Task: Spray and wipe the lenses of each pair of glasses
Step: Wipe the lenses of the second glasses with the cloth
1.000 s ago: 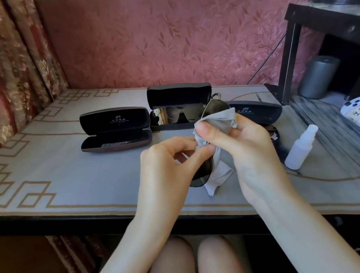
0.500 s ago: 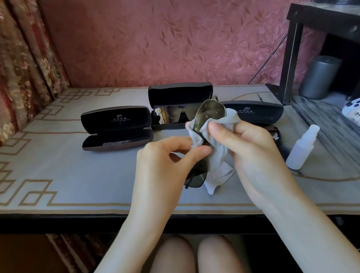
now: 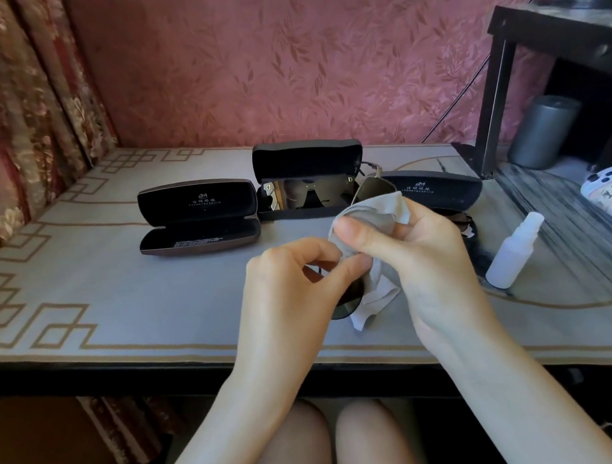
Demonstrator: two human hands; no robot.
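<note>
Wiping in progress: left hand [image 3: 289,286] pinches sunglasses [image 3: 372,191], right hand [image 3: 415,250] fingers closed on cloth [image 3: 374,217]; cased pair [image 3: 308,193] apparently outstanding.

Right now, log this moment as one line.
step: wiping lens | left hand: holds sunglasses | right hand: rubs cloth | spray bottle: on table, idle

- Left hand [image 3: 285,287] and right hand [image 3: 411,251] hold dark sunglasses [image 3: 372,193] above the table [image 3: 107,303] — the right pinches a grey cloth [image 3: 371,221] over one lens.
- White spray bottle [image 3: 515,257] stands just right of the hands.
- Three open cases lie behind — the middle case [image 3: 305,159] holds another pair of sunglasses [image 3: 306,191].
</note>
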